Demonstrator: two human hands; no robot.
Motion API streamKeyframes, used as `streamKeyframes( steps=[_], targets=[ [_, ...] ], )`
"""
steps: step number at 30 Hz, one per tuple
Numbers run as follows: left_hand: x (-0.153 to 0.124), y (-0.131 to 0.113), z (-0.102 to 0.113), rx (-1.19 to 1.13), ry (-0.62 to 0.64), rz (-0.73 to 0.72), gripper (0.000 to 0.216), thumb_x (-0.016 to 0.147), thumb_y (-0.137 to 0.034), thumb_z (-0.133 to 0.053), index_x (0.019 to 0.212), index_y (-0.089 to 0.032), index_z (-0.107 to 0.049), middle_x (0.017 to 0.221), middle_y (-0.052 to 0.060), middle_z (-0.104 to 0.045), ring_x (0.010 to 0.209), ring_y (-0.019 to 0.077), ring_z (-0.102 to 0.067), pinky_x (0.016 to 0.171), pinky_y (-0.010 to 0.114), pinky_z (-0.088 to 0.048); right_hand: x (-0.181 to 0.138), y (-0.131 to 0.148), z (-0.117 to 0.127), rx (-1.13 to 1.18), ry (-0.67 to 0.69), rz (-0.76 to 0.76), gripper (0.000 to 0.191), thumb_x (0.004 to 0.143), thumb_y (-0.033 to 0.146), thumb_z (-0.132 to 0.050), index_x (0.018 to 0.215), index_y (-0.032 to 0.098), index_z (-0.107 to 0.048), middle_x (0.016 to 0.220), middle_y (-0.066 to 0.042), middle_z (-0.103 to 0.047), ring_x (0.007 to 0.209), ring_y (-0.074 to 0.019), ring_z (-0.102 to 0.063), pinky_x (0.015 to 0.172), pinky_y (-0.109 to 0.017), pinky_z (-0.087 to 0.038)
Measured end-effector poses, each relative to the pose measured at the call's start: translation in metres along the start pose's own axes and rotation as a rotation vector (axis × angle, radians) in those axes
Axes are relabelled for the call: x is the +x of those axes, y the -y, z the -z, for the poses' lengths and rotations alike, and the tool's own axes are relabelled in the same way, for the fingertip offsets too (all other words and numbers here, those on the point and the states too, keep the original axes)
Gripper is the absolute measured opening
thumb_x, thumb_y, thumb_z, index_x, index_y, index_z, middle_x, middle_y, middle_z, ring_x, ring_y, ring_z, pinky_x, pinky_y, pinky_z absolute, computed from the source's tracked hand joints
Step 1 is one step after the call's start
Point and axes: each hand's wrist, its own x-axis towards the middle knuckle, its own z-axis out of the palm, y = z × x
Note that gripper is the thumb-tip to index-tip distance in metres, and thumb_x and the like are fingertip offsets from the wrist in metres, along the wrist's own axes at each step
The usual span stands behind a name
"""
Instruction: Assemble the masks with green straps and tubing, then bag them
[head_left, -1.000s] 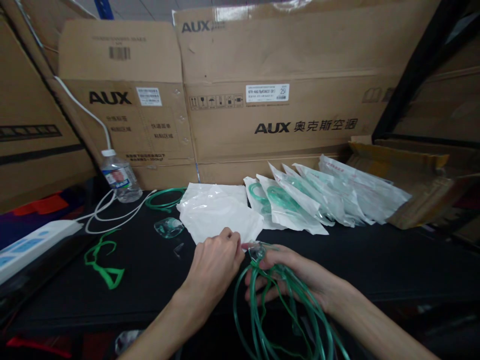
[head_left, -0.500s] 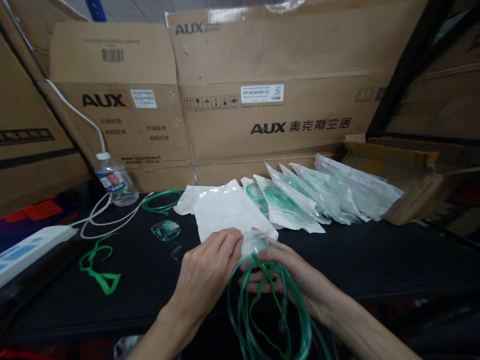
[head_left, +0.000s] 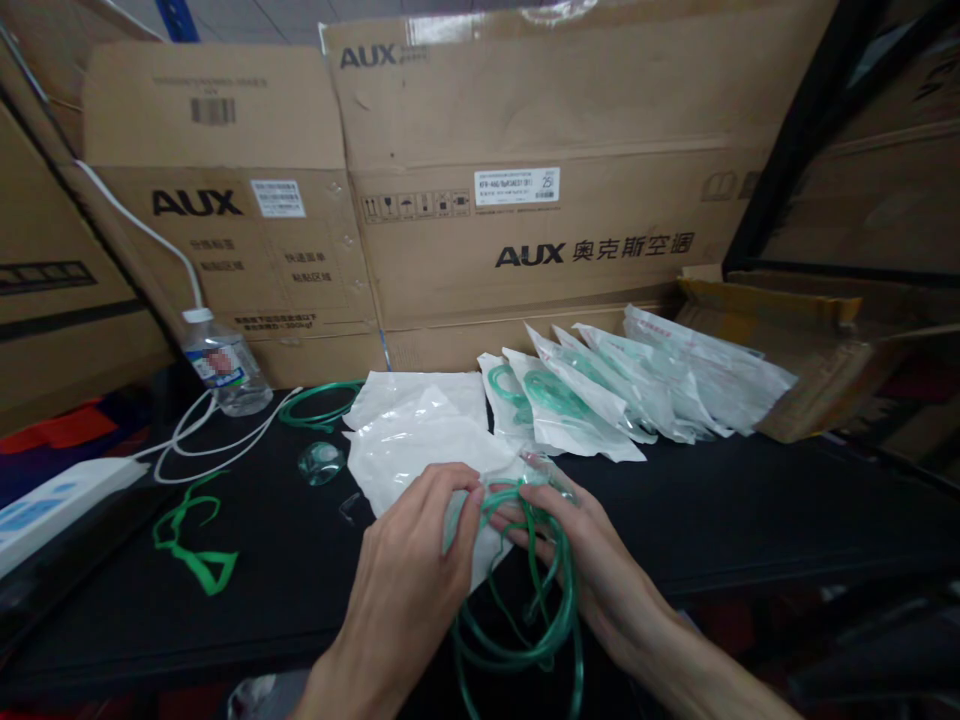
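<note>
A coil of clear green tubing point(head_left: 555, 640), with a thin green strap point(head_left: 532, 530) among its loops, hangs over the table's near edge. My right hand point(head_left: 600, 560) is closed around the top of the coil, its thumb across the tubing. Clear plastic point(head_left: 551, 475) shows by those fingers; its shape is unclear. My left hand point(head_left: 420, 560) is closed at the near edge of a white pouch point(head_left: 409, 445), beside the tubing; its fingertips are partly hidden. Behind that pouch lies another white sheet or pouch point(head_left: 420, 388).
Several filled pouches point(head_left: 577, 405) lean in a row toward an open carton point(head_left: 806, 370). To the left are a clear mask point(head_left: 321, 463), a green tubing coil point(head_left: 319, 403), a green strap point(head_left: 196, 555), a bottle point(head_left: 238, 375) and a power strip point(head_left: 67, 500). Large cardboard point(head_left: 585, 130) stands behind.
The tubing coil has risen and shifted left, closer to my left hand. The front pouch has come nearer and tilted, uncovering the white sheet behind it. The view has shifted slightly.
</note>
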Motion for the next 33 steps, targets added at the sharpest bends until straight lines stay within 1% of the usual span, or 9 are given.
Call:
streamKeyframes(
  steps=[4, 7, 10, 14, 18, 22, 26, 29, 33],
  targets=[
    [-0.002, -0.006, -0.014, 0.047, -0.052, -0.053, 0.008, 0.103, -0.021, -0.048, 0.104, -0.022, -0.056, 0.102, 0.003, -0.072, 0.094, 0.0181, -0.071, 0.081, 0.029, -0.056, 0.001, -0.006, -0.008, -0.025, -0.047, 0.072, 0.062, 0.074, 0.027, -0.083, 0.124, 0.024, -0.046, 0.091, 0.0, -0.074, 0.085, -0.0193, -0.074, 0.084, -0.034, -0.059],
    [-0.001, -0.004, -0.019, 0.05, -0.031, -0.036, 0.008, 0.102, -0.023, -0.049, 0.103, -0.022, -0.057, 0.097, 0.004, -0.072, 0.089, 0.0186, -0.072, 0.078, 0.029, -0.057, 0.002, -0.006, -0.01, -0.051, -0.028, 0.105, 0.049, 0.071, 0.03, -0.085, 0.108, 0.022, -0.053, 0.085, 0.002, -0.07, 0.082, -0.017, -0.07, 0.082, -0.032, -0.058],
    [0.003, 0.001, -0.019, 0.127, 0.034, -0.007, 0.022, 0.099, -0.023, -0.054, 0.12, -0.023, -0.059, 0.097, 0.003, -0.071, 0.087, 0.0199, -0.071, 0.074, 0.029, -0.057, 0.004, -0.007, -0.01, -0.075, 0.022, 0.08, 0.038, 0.07, 0.034, -0.084, 0.096, 0.018, -0.063, 0.089, -0.001, -0.07, 0.087, -0.0182, -0.069, 0.085, -0.032, -0.058],
    [0.013, 0.004, -0.018, 0.249, 0.105, 0.029, 0.026, 0.101, -0.027, -0.052, 0.125, -0.029, -0.063, 0.098, 0.001, -0.069, 0.083, 0.0184, -0.07, 0.065, 0.024, -0.053, 0.005, -0.007, -0.01, -0.068, 0.065, 0.051, 0.04, 0.071, 0.034, -0.083, 0.103, 0.015, -0.068, 0.1, -0.006, -0.073, 0.097, -0.0226, -0.07, 0.094, -0.037, -0.056],
    [0.02, 0.006, -0.02, 0.238, 0.031, 0.042, 0.025, 0.103, -0.024, -0.05, 0.123, -0.024, -0.065, 0.102, 0.002, -0.069, 0.081, 0.0167, -0.07, 0.068, 0.025, -0.054, 0.005, -0.006, -0.009, -0.066, 0.076, 0.027, 0.041, 0.073, 0.031, -0.082, 0.108, 0.014, -0.069, 0.102, -0.007, -0.075, 0.099, -0.0232, -0.071, 0.101, -0.04, -0.052],
    [0.022, 0.006, -0.022, 0.261, 0.086, 0.03, 0.033, 0.101, -0.022, -0.054, 0.133, -0.017, -0.059, 0.102, 0.005, -0.069, 0.088, 0.0201, -0.07, 0.072, 0.028, -0.056, 0.004, -0.005, -0.007, -0.087, 0.132, 0.026, 0.036, 0.077, 0.032, -0.08, 0.107, 0.014, -0.072, 0.107, -0.008, -0.075, 0.103, -0.0228, -0.07, 0.104, -0.039, -0.049],
    [0.024, 0.006, -0.019, 0.284, 0.178, 0.061, 0.021, 0.097, -0.023, -0.06, 0.116, -0.021, -0.069, 0.096, 0.004, -0.068, 0.091, 0.0227, -0.069, 0.073, 0.031, -0.055, 0.004, -0.004, -0.008, -0.074, 0.131, 0.009, 0.036, 0.075, 0.032, -0.08, 0.107, 0.016, -0.073, 0.107, -0.007, -0.076, 0.102, -0.0214, -0.07, 0.102, -0.036, -0.049],
    [0.024, 0.007, -0.019, 0.294, 0.12, 0.022, 0.014, 0.096, -0.019, -0.06, 0.105, -0.023, -0.07, 0.097, 0.003, -0.067, 0.089, 0.0215, -0.067, 0.067, 0.028, -0.053, 0.006, -0.002, -0.009, -0.064, 0.112, -0.02, 0.042, 0.073, 0.028, -0.081, 0.111, 0.016, -0.071, 0.105, -0.006, -0.076, 0.096, -0.0199, -0.07, 0.101, -0.036, -0.05],
    [0.02, 0.008, -0.023, 0.235, -0.091, -0.1, 0.009, 0.098, -0.021, -0.058, 0.104, -0.02, -0.065, 0.09, 0.001, -0.064, 0.076, 0.0181, -0.066, 0.06, 0.026, -0.049, 0.007, -0.002, -0.011, -0.057, 0.101, -0.02, 0.046, 0.071, 0.028, -0.081, 0.114, 0.018, -0.069, 0.105, -0.005, -0.076, 0.091, -0.0189, -0.07, 0.093, -0.033, -0.053]
  ],
)
